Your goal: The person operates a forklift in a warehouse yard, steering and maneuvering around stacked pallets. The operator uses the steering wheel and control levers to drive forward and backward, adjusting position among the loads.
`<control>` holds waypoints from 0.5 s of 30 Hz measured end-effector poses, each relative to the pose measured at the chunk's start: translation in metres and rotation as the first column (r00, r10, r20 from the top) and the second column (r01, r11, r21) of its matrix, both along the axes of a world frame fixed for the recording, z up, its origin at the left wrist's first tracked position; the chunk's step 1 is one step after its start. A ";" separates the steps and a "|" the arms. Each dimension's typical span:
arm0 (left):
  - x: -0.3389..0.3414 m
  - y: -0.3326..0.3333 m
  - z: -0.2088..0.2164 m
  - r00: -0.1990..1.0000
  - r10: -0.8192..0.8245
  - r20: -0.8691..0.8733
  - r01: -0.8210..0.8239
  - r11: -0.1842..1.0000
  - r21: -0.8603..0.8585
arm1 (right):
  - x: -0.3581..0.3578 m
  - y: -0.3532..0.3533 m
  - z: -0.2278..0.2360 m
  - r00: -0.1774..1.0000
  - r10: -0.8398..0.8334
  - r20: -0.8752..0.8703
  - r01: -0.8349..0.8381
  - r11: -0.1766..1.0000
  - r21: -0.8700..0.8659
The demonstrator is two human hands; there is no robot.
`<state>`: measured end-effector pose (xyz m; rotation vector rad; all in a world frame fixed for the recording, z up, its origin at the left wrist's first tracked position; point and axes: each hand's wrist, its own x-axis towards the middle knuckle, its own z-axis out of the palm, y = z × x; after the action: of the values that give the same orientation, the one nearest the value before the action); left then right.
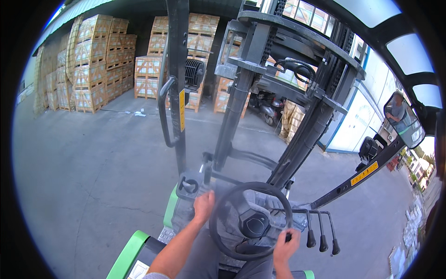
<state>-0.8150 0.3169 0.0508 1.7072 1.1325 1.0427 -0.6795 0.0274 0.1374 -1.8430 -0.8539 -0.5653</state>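
I sit at the controls of a forklift with a black steering wheel (216, 238) in front of me. My right hand (284, 246) is closed on the wheel's lower right rim, where a dark knob (289, 237) shows between the fingers. Just left of the wheel, my left hand (203, 207) is curled closed; what it grips, if anything, is hidden. Ahead of that hand is a grey tray (187, 187) on the dashboard. Three black-knobbed levers (323, 242) stand to the right of my right hand.
The mast (237, 104) rises ahead, blocking part of the view. Tall stacks of wooden crates (90, 65) stand at the far left, with more crates (147, 76) behind the cab post (176, 28). A parked scooter (269, 111) and a white-blue wall (355, 121) lie beyond the mast. A mirror (409, 130) hangs right.
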 end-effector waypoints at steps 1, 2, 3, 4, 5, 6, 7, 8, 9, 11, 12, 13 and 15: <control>-0.001 0.002 0.000 1.000 -0.010 0.007 0.010 1.000 -0.015 | 0.011 0.019 0.012 0.998 -0.060 0.022 0.060 0.998 0.018; -0.001 0.003 0.000 1.000 -0.019 0.025 0.020 1.000 -0.023 | 0.019 0.040 0.026 0.997 -0.067 0.027 0.066 0.997 0.035; -0.001 0.004 0.001 1.000 -0.018 0.013 0.018 1.000 -0.025 | 0.025 0.062 0.040 0.996 -0.061 0.060 0.057 0.996 0.069; -0.002 0.005 0.002 1.000 -0.014 0.014 0.015 1.000 -0.019 | 0.025 0.088 0.051 0.997 -0.066 0.029 0.064 0.997 0.052; -0.003 0.007 0.004 1.000 -0.023 0.021 0.023 1.000 -0.008 | 0.021 0.113 0.062 0.998 -0.052 0.022 0.051 0.997 0.056; -0.005 0.006 0.005 0.997 -0.073 0.029 0.074 0.997 -0.033 | 0.017 0.135 0.071 0.998 0.001 0.060 -0.006 0.997 0.077; -0.008 0.007 0.005 0.991 -0.102 0.085 0.106 0.993 -0.049 | 0.004 0.157 0.073 0.994 0.054 0.093 -0.064 0.992 0.112; -0.012 0.008 0.003 0.979 -0.150 0.137 0.161 0.984 -0.071 | -0.011 0.174 0.073 0.989 0.101 0.112 -0.110 0.991 0.074; -0.016 0.011 -0.001 0.962 -0.197 0.190 0.217 0.972 -0.090 | -0.026 0.187 0.070 0.977 0.164 0.135 -0.172 0.984 0.051; -0.037 0.010 -0.025 0.918 -0.217 0.331 0.333 0.876 -0.349 | -0.066 0.204 0.051 0.963 0.222 0.153 -0.220 0.975 -0.031; -0.053 0.009 -0.044 0.916 -0.174 0.362 0.313 0.874 -0.373 | -0.086 0.204 0.038 0.947 0.278 0.164 -0.268 0.960 -0.079; -0.075 0.007 -0.069 0.967 -0.065 0.247 0.140 0.943 -0.301 | -0.103 0.196 0.024 0.924 0.339 0.179 -0.321 0.939 -0.119; -0.137 0.009 -0.131 0.989 0.143 0.019 -0.139 0.978 -0.159 | -0.136 0.170 -0.004 0.892 0.414 0.182 -0.384 0.906 -0.178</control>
<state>-0.9524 0.3258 -0.0797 1.5003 1.2965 1.0330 -0.8157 0.1976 0.1336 -1.6761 -1.4117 -0.4541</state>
